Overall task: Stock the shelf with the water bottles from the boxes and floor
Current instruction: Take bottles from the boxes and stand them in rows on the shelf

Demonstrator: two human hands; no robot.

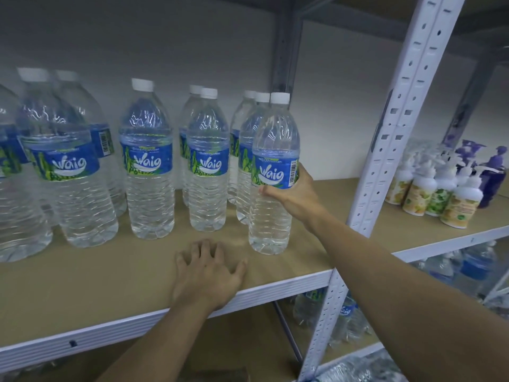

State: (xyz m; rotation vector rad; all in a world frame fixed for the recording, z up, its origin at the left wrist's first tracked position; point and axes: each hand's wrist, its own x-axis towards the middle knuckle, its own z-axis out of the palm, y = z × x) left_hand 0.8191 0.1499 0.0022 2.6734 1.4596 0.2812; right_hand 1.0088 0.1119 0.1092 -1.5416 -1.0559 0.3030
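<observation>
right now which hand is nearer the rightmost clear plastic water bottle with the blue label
Right. The right hand grips the rightmost water bottle at its label; the left hand rests on the tan shelf board front-left of it, apart.

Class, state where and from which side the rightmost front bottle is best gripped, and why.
Grip the bottle at its labelled waist, from the right: it stands upright, neighbours crowd its left and rear, and the right hand wraps it there.
</observation>
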